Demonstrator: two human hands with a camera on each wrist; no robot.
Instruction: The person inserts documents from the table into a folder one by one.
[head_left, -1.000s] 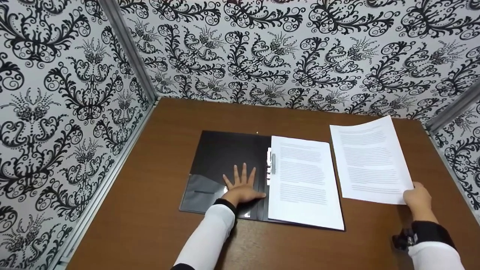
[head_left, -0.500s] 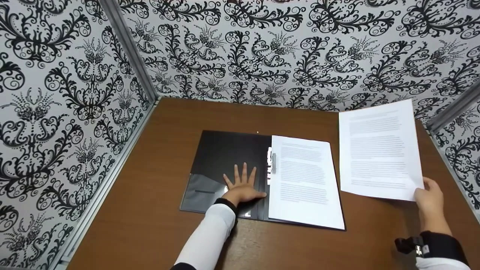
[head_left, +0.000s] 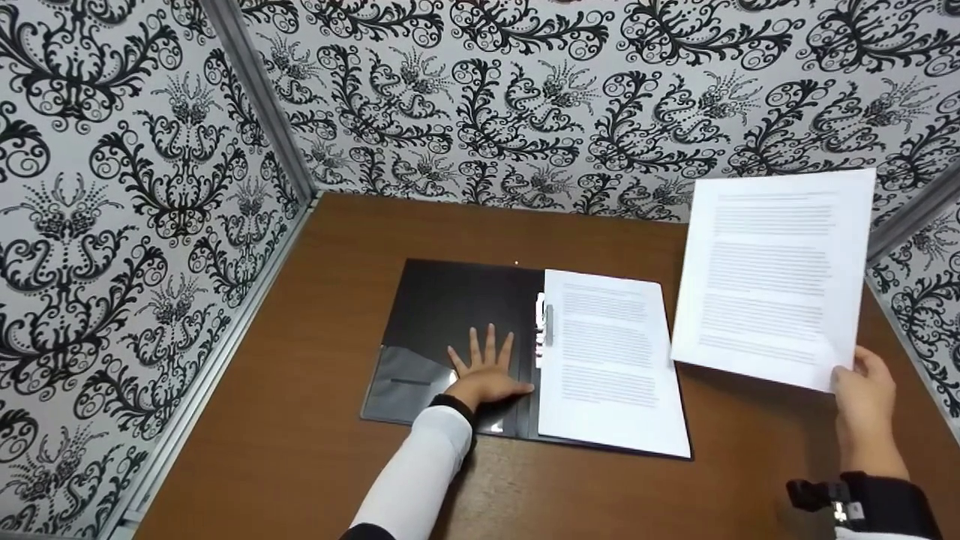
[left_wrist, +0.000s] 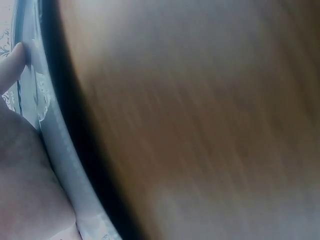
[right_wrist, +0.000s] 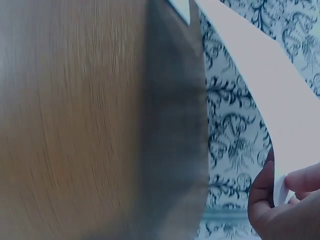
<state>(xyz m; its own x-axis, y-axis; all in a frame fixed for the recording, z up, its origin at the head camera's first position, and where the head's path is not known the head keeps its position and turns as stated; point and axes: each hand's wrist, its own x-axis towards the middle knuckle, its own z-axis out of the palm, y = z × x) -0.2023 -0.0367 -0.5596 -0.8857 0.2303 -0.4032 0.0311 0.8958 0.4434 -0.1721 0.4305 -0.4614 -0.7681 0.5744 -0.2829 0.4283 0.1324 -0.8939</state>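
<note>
A black folder (head_left: pixel 450 315) lies open on the brown table (head_left: pixel 337 247), with a printed sheet (head_left: pixel 607 360) under the clip (head_left: pixel 546 324) on its right half. My left hand (head_left: pixel 486 371) presses flat, fingers spread, on the folder's left inner cover. My right hand (head_left: pixel 862 394) pinches the lower right corner of a second printed sheet (head_left: pixel 776 274) and holds it tilted up above the table's right side. In the right wrist view the fingers (right_wrist: pixel 300 182) pinch that sheet (right_wrist: pixel 250 55) at its edge. The left wrist view shows part of the left hand (left_wrist: pixel 20 165) against the folder edge (left_wrist: pixel 65 150), blurred.
Black-and-white patterned walls (head_left: pixel 525 97) with metal corner posts (head_left: pixel 259 97) close in the table on the left, back and right. A dark strap with a camera (head_left: pixel 855 499) sits on my right wrist.
My right hand has lifted the loose sheet off the table and tilted it upright, moving slightly right and up. The left hand and folder stay still.
</note>
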